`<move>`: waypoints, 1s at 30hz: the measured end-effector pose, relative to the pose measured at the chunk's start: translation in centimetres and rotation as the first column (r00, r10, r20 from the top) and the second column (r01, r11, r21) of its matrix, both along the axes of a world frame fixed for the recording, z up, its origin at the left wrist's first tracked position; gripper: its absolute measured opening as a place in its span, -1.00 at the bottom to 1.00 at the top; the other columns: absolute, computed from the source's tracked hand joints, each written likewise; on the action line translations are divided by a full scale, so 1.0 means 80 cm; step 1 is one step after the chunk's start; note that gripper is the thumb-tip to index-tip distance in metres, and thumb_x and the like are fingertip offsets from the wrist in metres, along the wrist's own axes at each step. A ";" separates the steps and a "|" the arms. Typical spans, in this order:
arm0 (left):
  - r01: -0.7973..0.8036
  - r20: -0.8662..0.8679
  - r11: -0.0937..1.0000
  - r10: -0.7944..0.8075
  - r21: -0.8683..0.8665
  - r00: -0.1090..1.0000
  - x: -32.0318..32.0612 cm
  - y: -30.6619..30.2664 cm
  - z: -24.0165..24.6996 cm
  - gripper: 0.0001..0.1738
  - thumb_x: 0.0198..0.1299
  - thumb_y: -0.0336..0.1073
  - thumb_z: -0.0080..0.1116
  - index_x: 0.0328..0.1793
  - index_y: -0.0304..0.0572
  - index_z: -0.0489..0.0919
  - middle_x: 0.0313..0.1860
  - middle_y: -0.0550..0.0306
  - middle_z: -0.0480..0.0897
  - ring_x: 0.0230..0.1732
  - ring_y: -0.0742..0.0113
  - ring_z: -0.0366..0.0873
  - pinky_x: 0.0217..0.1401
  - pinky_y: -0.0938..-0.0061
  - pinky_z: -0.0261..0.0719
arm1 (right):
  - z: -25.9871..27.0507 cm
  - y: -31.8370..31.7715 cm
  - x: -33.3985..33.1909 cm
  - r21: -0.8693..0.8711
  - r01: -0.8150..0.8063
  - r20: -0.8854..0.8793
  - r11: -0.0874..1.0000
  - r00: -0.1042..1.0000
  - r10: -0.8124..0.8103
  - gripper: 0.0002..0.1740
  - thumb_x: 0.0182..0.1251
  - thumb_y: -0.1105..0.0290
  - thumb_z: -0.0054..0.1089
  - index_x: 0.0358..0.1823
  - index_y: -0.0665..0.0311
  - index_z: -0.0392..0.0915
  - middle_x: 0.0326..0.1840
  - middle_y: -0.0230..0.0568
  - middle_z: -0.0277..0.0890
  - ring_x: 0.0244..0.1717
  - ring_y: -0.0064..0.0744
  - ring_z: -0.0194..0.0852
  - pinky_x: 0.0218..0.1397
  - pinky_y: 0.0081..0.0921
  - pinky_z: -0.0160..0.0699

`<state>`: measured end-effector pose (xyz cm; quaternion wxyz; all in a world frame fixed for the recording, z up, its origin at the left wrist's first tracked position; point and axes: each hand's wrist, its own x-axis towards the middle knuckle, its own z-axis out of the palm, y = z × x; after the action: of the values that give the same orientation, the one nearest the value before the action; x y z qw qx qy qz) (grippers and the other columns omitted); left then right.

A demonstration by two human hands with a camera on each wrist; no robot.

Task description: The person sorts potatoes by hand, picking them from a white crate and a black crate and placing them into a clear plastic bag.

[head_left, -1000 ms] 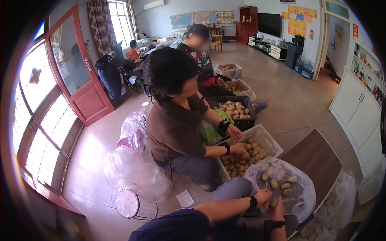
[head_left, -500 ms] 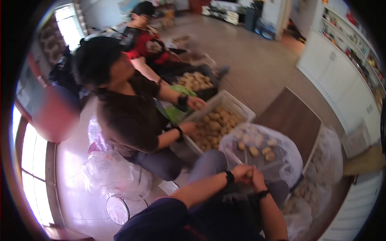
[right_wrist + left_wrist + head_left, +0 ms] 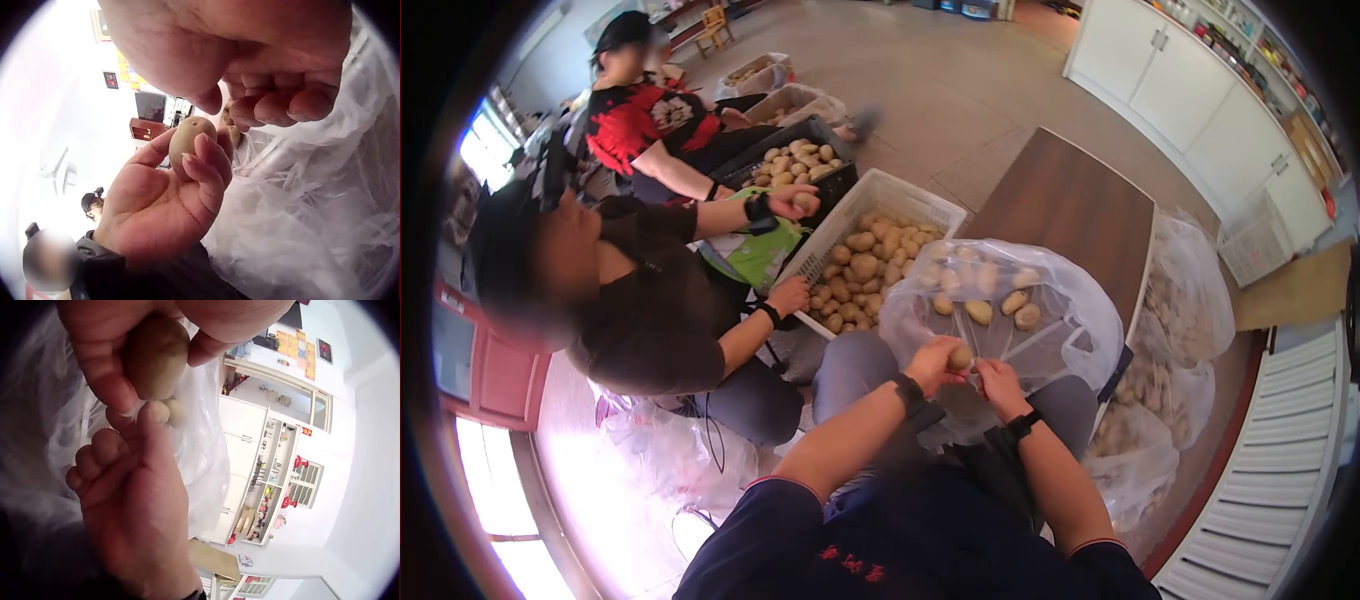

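My left hand (image 3: pixel 933 368) grips a potato (image 3: pixel 960 358) between thumb and fingers, over the clear plastic bag (image 3: pixel 1090 320) in front of my lap. In the right wrist view the left hand (image 3: pixel 153 200) cups that potato (image 3: pixel 184 153), its small dark eye turned upward. Close beside it is my right hand (image 3: pixel 1002 388), its fingers curled with nothing visible in them. The left wrist view has the right thumb and forefinger (image 3: pixel 150 415) right by the potato's lower end. Several more potatoes (image 3: pixel 978 311) lie in the bag.
A white crate (image 3: pixel 950 212) of potatoes stands front left, beside a person (image 3: pixel 665 290) holding a potato. Farther back are a black crate (image 3: pixel 840 180) and another seated person (image 3: pixel 665 130). A brown board (image 3: pixel 1060 200) lies beyond the bag; filled plastic bags (image 3: pixel 1185 290) stand at right.
My head view has swung right and down. Both my hands stay together at the potato, and the right hand now shows slightly apart from it. The neighbouring person's hand has lifted with a potato.
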<state>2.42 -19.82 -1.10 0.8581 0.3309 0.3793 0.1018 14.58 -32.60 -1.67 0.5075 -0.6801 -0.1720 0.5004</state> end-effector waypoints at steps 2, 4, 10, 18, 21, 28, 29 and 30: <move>0.001 0.005 1.000 0.000 -0.024 1.000 -0.001 0.010 0.002 -0.64 0.36 -0.08 0.04 0.14 -0.10 0.43 -0.17 0.03 0.61 -0.36 0.17 0.63 -0.30 0.30 0.66 | -0.003 -0.001 0.001 -0.023 0.013 0.024 1.000 1.000 -0.012 -0.67 0.46 0.17 0.04 -0.27 0.32 0.54 -0.63 -0.41 0.35 -0.68 -0.60 0.23 -0.63 -0.59 0.17; -0.006 0.011 0.999 0.006 -0.043 1.000 0.003 0.024 0.005 -0.65 0.36 -0.09 0.04 0.14 -0.10 0.45 -0.14 0.03 0.61 -0.29 0.14 0.63 -0.22 0.27 0.66 | -0.001 -0.002 0.002 -0.065 -0.039 0.042 0.997 0.998 0.041 -0.72 0.40 0.22 0.09 -0.27 0.31 0.56 -0.62 -0.40 0.38 -0.66 -0.60 0.28 -0.62 -0.59 0.21; -0.162 0.208 0.977 0.190 -0.142 0.959 0.010 0.104 0.019 -0.60 0.37 -0.10 0.05 0.16 -0.22 0.42 -0.09 -0.05 0.58 -0.16 0.03 0.60 -0.19 0.20 0.66 | -0.005 -0.004 0.008 -0.105 -0.004 0.103 0.995 0.995 0.015 -0.72 0.31 0.24 0.17 -0.23 0.37 0.57 -0.51 -0.33 0.47 -0.61 -0.54 0.37 -0.59 -0.53 0.29; -0.574 0.104 0.790 0.603 -0.216 0.791 -0.022 0.202 0.021 -0.60 0.34 -0.21 0.04 0.11 -0.44 0.38 -0.04 -0.18 0.51 -0.14 -0.11 0.56 -0.12 0.13 0.69 | 0.006 0.023 0.058 -0.004 0.192 0.439 0.981 0.882 -0.170 -0.62 0.22 0.30 0.23 -0.03 0.44 0.49 -0.20 -0.06 0.55 -0.44 -0.29 0.51 -0.33 -0.34 0.48; -0.687 0.067 0.693 0.713 -0.220 0.697 -0.031 0.205 0.020 -0.63 0.32 -0.26 0.05 0.12 -0.38 0.35 -0.03 -0.16 0.46 -0.12 -0.13 0.53 -0.12 0.08 0.69 | 0.002 0.035 0.086 0.032 0.128 0.806 0.991 0.583 -0.101 -0.59 0.16 0.34 0.22 -0.01 0.46 0.47 -0.07 0.10 0.53 -0.13 -0.01 0.52 -0.04 -0.16 0.48; -0.768 -0.006 0.608 0.783 -0.202 0.621 -0.030 0.222 -0.014 -0.61 0.33 -0.29 0.01 0.23 -0.24 0.32 0.12 -0.16 0.37 -0.05 -0.21 0.47 -0.14 0.00 0.67 | -0.019 0.044 0.116 -0.172 0.097 0.937 0.980 0.324 0.132 -0.42 0.11 0.34 0.27 0.19 0.34 0.38 0.38 0.20 0.24 0.38 0.23 0.20 0.39 -0.04 0.27; -0.755 -0.014 0.624 0.769 -0.202 0.639 -0.031 0.224 -0.021 -0.58 0.34 -0.29 0.01 0.28 -0.22 0.30 0.16 -0.16 0.35 -0.05 -0.22 0.47 -0.13 -0.02 0.67 | -0.020 0.042 0.116 -0.231 0.066 0.918 0.971 0.345 0.195 -0.38 0.12 0.34 0.24 0.24 0.33 0.35 0.42 0.15 0.19 0.38 0.22 0.20 0.41 -0.04 0.25; -0.728 0.010 0.658 0.743 -0.190 0.669 -0.035 0.230 -0.029 -0.48 0.34 -0.29 0.01 0.39 -0.19 0.23 0.22 -0.18 0.33 -0.02 -0.24 0.47 -0.10 -0.06 0.65 | -0.012 0.042 0.113 -0.289 0.035 0.895 0.957 0.365 0.257 -0.34 0.13 0.34 0.22 0.30 0.32 0.31 0.47 0.10 0.14 0.38 0.21 0.20 0.42 -0.04 0.22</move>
<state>-0.36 -1.44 -3.45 0.7839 0.0699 0.4503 0.4217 23.59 -29.21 -2.66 0.1951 -0.8892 -0.4050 0.0849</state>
